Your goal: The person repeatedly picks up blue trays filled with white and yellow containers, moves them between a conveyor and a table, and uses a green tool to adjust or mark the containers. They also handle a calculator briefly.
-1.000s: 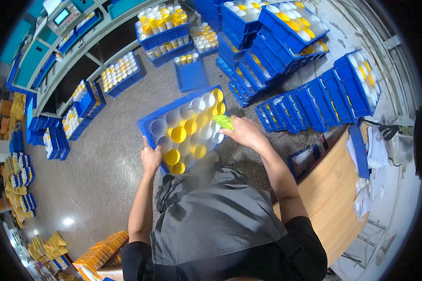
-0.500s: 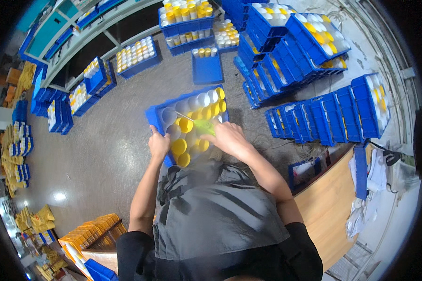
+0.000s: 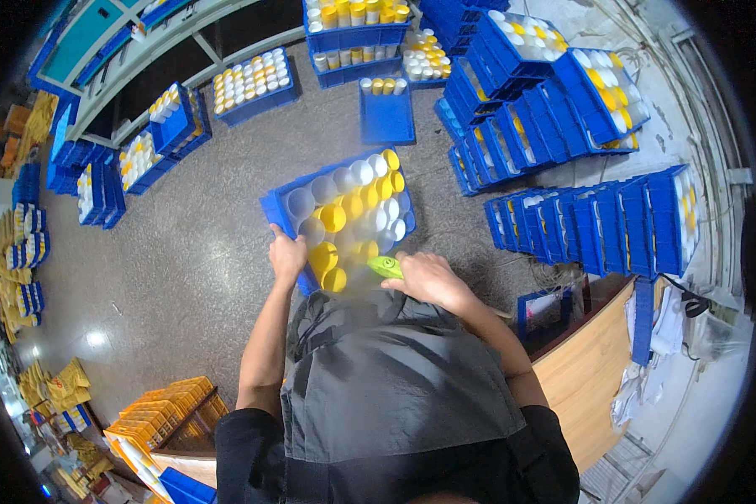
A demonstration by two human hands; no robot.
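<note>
A blue crate (image 3: pixel 282 217) stands in front of me, holding rows of open-topped white and yellow cup-like cylinders (image 3: pixel 333 220). At its left side my left hand (image 3: pixel 288 257) is closed on the rim, thumb on top and most fingers hidden. My right hand (image 3: pixel 428 278), also closed, grips a tool with a lime-green handle (image 3: pixel 385 267) by the crate's near right corner. The handle points left over the nearest cylinders. Blur in the middle of the picture hides the tool's working end and some cylinders.
Tall stacks of filled blue crates (image 3: pixel 592 223) rise at the right, beside a wooden board (image 3: pixel 575 370). More filled crates (image 3: pixel 256 105) line the far side, near a mostly bare blue tray (image 3: pixel 386 122). Orange crates (image 3: pixel 172 412) stand near left.
My right hand and the green-handled tool have drawn back from over the cylinders, toward me and to the right. The tool's thin shaft showed before. My left hand keeps its hold.
</note>
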